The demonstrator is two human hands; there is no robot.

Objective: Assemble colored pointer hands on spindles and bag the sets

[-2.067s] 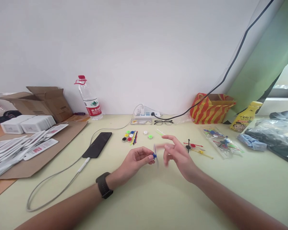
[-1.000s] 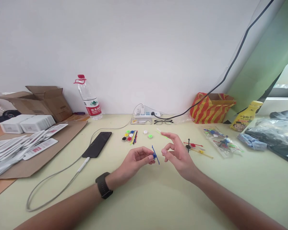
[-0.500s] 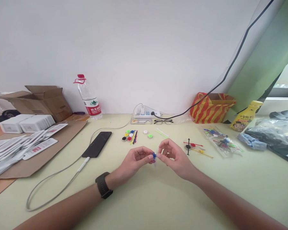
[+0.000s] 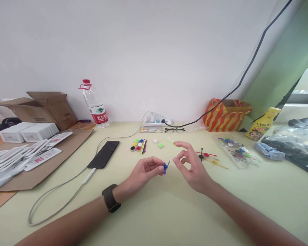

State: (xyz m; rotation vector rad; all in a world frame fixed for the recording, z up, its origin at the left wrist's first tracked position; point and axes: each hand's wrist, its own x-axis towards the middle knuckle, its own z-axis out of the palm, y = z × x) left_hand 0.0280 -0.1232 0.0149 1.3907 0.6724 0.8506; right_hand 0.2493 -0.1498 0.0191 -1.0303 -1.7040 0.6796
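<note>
My left hand (image 4: 150, 168) pinches a small blue plastic arrow spinner (image 4: 165, 168) between thumb and fingers, above the table. Its thin pointer sticks up and to the right, while part of its base is hidden by my fingertips. Just right of it, my right hand (image 4: 191, 167) is open, thumb and index finger apart with nothing between them. Beyond my right fingers lie thin white and green pointers (image 4: 170, 140). A white disc (image 4: 155, 141) and a green disc (image 4: 160, 146) rest farther back. To the right are assembled red and black arrow spinners (image 4: 201, 156).
Several coloured discs (image 4: 138, 148) and pointers (image 4: 144, 147) are grouped left of centre. A phone (image 4: 103, 154) on a cable lies at left. Behind are glasses (image 4: 175, 130), a power strip (image 4: 157, 122) and a bottle (image 4: 97, 109). Bagged spinners (image 4: 237, 150) lie at right.
My right hand has let go of the blue spinner and drawn back to the right, its fingers spreading. The spinner's pointer now shows. My left hand has stayed put.
</note>
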